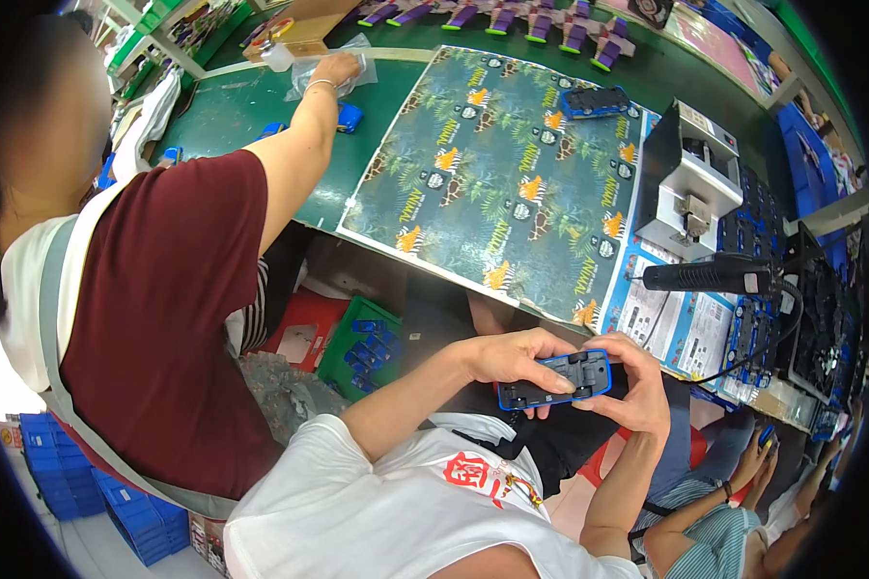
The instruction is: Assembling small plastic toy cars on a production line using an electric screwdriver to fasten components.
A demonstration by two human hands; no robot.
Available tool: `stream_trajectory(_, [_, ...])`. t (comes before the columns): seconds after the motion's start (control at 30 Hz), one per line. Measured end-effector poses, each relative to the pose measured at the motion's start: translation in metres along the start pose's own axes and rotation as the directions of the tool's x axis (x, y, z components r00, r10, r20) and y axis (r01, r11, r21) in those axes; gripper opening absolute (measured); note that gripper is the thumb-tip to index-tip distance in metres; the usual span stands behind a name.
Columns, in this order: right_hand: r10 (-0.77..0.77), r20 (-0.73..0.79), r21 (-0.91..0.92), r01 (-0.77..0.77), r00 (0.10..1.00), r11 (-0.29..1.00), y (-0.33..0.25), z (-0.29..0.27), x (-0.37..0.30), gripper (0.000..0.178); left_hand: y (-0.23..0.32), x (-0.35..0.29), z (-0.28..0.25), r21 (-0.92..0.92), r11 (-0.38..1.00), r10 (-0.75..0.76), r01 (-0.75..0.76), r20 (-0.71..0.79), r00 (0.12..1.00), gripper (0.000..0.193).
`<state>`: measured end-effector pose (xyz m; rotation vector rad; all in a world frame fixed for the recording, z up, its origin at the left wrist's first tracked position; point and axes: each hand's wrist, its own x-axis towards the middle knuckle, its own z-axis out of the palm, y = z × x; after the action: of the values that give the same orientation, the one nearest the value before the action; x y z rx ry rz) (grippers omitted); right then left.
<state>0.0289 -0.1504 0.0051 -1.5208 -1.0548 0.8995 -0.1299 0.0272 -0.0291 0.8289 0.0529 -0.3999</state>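
Observation:
A toy car (585, 371), blue at the edges with its black underside facing up, is held in front of my chest. My left hand (512, 355) grips its left end, with the thumb lying across the underside. My right hand (642, 391) curls around the other end, its fingertips touching the rim. Another blue and black toy car (594, 102) rests alone on the patterned sheet (497, 183) that covers the bench. A black electric screwdriver (705, 277) lies to the right, beyond my right hand.
A white and black screw feeder (690, 183) stands at the bench's right, near rows of blue car parts (758, 212). On my left, a co-worker in a maroon top (169, 318) reaches over a plastic bag (357, 60). A green crate (362, 347) of blue parts sits below the bench.

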Motion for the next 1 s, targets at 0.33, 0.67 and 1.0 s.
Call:
stream_trajectory(0.33, [-0.131, 0.125, -0.093, 0.143, 0.984, 0.985, -0.016, 0.002, 0.005, 0.051, -0.017, 0.003, -0.003, -0.064, 0.996, -0.060, 0.064, 0.062, 0.996, 0.039])
stream_trajectory(0.67, [-0.251, 0.202, -0.301, 0.304, 0.947, 0.904, -0.026, -0.008, 0.004, 0.053, -0.005, 0.008, 0.003, -0.099, 0.991, -0.085, 0.087, 0.022, 0.996, 0.045])
stream_trajectory(1.0, [-0.080, 0.227, -0.193, 0.126, 0.970, 0.973, -0.016, -0.013, 0.004, 0.053, -0.001, 0.001, 0.002, -0.072, 0.988, -0.145, 0.140, -0.073, 0.987, 0.040])
